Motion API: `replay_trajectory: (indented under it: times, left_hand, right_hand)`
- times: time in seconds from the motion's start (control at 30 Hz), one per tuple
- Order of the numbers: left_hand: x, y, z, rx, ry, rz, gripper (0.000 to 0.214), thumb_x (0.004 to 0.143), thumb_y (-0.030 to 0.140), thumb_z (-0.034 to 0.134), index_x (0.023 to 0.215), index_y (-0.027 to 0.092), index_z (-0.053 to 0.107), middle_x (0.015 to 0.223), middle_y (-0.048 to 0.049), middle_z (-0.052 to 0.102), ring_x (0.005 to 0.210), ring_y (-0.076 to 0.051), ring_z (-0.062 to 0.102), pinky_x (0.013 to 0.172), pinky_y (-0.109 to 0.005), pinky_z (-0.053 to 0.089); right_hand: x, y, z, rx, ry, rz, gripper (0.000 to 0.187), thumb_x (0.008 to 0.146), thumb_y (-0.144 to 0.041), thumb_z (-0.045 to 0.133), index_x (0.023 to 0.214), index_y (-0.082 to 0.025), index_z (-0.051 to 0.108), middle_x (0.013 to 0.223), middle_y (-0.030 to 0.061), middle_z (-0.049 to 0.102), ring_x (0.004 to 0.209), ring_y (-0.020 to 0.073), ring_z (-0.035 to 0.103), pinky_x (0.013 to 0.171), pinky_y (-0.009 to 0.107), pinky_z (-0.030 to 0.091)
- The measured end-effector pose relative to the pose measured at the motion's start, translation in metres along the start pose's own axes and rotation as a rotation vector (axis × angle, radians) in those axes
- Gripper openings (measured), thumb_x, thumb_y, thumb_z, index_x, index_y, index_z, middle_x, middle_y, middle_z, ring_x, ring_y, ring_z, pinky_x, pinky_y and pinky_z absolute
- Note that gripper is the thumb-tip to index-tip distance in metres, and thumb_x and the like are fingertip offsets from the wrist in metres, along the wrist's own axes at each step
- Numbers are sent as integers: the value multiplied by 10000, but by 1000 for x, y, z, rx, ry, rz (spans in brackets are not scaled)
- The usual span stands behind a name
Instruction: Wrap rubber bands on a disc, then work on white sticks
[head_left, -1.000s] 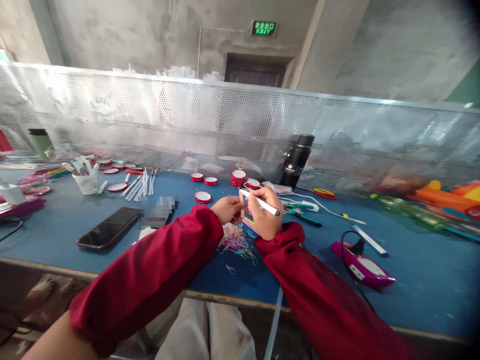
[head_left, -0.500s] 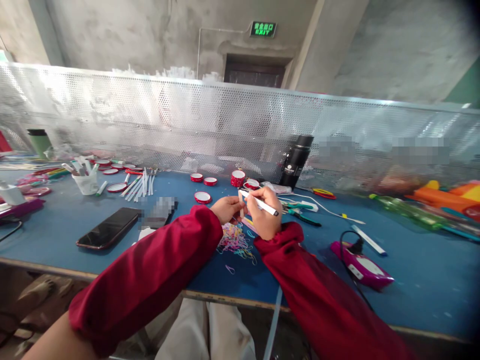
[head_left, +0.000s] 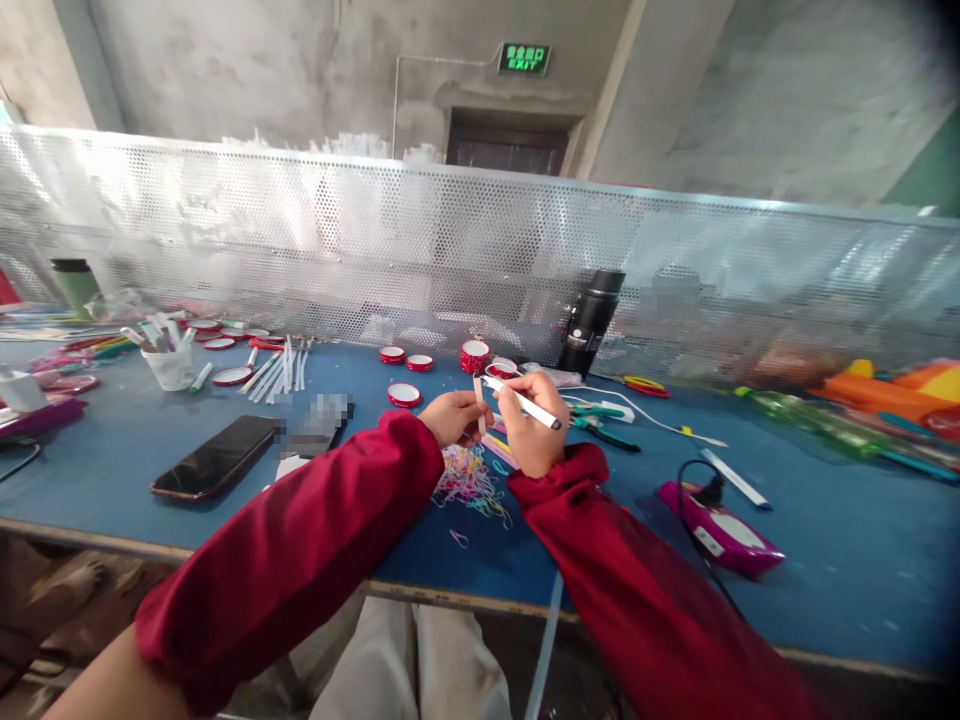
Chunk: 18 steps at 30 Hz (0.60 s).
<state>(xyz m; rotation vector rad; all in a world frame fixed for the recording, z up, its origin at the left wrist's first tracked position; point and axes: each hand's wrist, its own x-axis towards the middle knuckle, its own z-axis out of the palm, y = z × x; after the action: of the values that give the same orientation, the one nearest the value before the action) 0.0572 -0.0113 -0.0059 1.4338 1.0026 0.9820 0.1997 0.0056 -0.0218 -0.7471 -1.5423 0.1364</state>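
Observation:
My left hand (head_left: 451, 415) is closed around a thin pale strip (head_left: 478, 392) that stands upright between the fingers. My right hand (head_left: 529, 425) grips a white pen (head_left: 525, 404) with a dark end, its tip at the top of the strip. Both hands hover over the blue table (head_left: 390, 480), just above a heap of small coloured rubber bands (head_left: 471, 478). Red sleeves cover both of my arms.
A black phone (head_left: 214, 457) lies to the left. Red-rimmed caps (head_left: 406, 393) and a black flask (head_left: 591, 322) stand behind the hands, with pliers (head_left: 604, 428) to the right. A purple device (head_left: 721, 527) with a black cable sits right. A cup of pens (head_left: 171, 360) stands far left before a perforated metal screen (head_left: 420, 250).
The strip in my left hand has risen a little and now stands higher beside the pen tip. Both hands stay in nearly the same place.

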Motion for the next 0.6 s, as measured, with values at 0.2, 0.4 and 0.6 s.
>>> replay_trajectory:
  times: [0.2,0.4,0.6]
  left_hand:
    - [0,-2,0,-4,6,-1,211,884,312,562,761,140,564,611,17,553,470,-65,514,470,-184,409]
    - [0,-1,0,9,6,-5,187,899,278,532,781,138,568,635,15,558,472,-62,516,474,-186,412]
    - [-1,0,1,24,3,1,172,918,241,489,807,136,568,637,18,553,469,-58,516,464,-177,413]
  right_hand:
    - [-1,-4,0,16,-37,-20,81,838,-279,601,814,-207,575,704,-5,606,619,153,571,567,278,441]
    - [-2,-10,0,69,-59,-14,70,847,-267,597,816,-209,572,699,-14,604,587,134,559,546,263,437]
    - [-1,-11,0,58,-67,-6,87,845,-271,593,793,-207,565,673,-18,585,578,131,548,549,264,437]
